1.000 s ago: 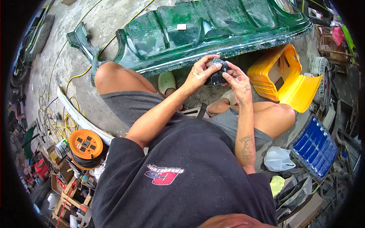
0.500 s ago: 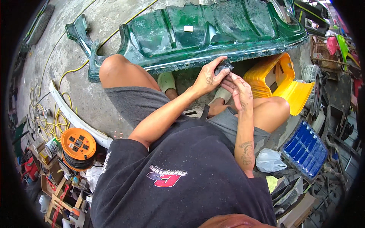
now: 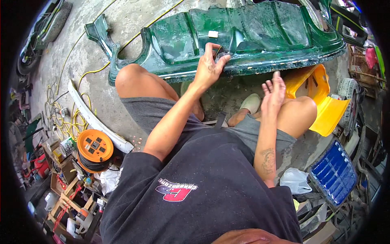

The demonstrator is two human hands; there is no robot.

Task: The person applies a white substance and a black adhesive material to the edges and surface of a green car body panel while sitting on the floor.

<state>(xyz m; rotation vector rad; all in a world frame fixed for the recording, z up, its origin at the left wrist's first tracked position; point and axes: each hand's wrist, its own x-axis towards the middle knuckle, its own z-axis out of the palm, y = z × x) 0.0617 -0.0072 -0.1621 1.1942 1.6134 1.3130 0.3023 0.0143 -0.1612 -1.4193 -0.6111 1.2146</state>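
Observation:
My left hand (image 3: 209, 67) has its thumb and fingers closed round a small dark object (image 3: 218, 51), mostly hidden, held against the lower part of a green, scuffed molded panel (image 3: 264, 34). My right hand (image 3: 274, 93) is raised beside my right knee, just below the panel's edge, its fingers apart and empty. A small white block (image 3: 213, 34) sits on the panel. My bent knees are either side of my hands.
A yellow plastic piece (image 3: 327, 112) lies at my right, near a tire (image 3: 347, 87), blue tray (image 3: 333, 171) and white bag (image 3: 293, 179). At left are a white strip (image 3: 87, 114), yellow cords, an orange cable reel (image 3: 94, 145) and cluttered tools and containers.
Both hands held the dark object together; my left hand has since carried it up-left onto the panel, while my right hand has let go and moved right.

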